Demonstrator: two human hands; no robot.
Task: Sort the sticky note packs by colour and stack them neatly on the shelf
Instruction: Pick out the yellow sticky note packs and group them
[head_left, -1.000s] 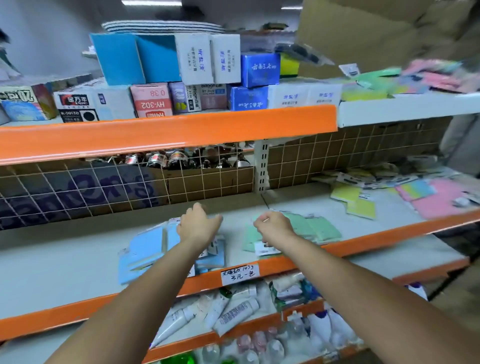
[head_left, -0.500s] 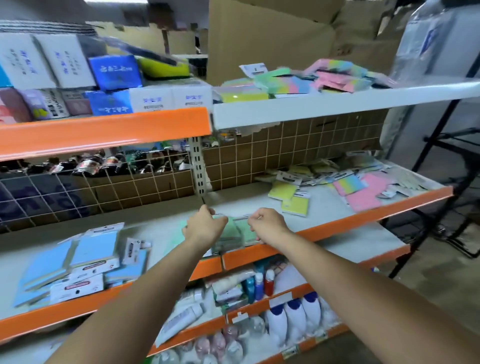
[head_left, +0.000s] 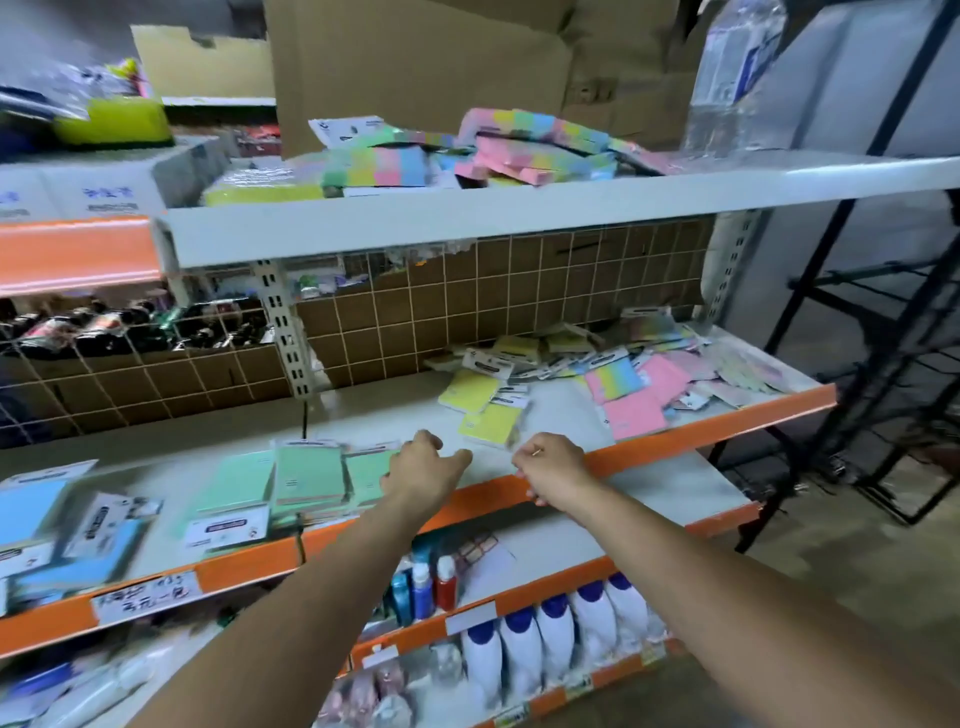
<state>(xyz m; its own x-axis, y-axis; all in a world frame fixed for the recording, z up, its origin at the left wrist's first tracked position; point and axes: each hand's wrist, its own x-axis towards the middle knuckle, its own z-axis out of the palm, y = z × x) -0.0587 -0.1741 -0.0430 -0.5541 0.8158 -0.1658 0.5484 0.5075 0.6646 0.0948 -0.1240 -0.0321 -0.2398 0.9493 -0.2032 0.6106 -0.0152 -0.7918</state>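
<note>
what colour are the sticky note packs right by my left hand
Green packs, clearest in the head view, beside the left hand.

- A shop's stationery and household aisle, judging by the stock.
- Orange-edged metal shelving (head_left: 717, 423) with wire mesh backing (head_left: 498, 306) carries packaged sticky note packs (head_left: 306, 475).
- A handwritten price label (head_left: 145, 597) sits on the shelf's front edge.
- White bottles with blue caps (head_left: 556, 649) line the lower tier; cardboard boxes (head_left: 415, 67) stand on top.

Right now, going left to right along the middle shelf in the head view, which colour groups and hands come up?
blue packs → green packs → left hand → right hand → pink packs
</note>
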